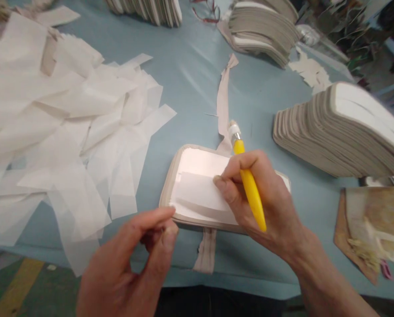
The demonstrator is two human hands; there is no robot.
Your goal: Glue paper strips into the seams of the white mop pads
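My right hand (263, 193) is closed around a yellow-handled brush (252, 198), whose whitish tip points away from me. Its thumb and fingertip press at a white paper strip (200, 189) on a white-faced pad with a beige edge (203, 158). At the pad's near left corner is my left hand (134, 259), with fingers curled, the index tip by the edge and a small gap to the thumb. Nothing shows between them. A beige fabric strip (222, 101) comes out from the pad's far side, and another fabric end (206, 253) hangs out on the near side.
Loose white paper strips (84, 114) form a large heap on the left. Stacks of similar pads stand at the right (329, 132), far right (263, 31) and far middle (147, 9). A stained board (372, 229) lies near the right edge. Red-handled scissors (210, 17) lie farther back.
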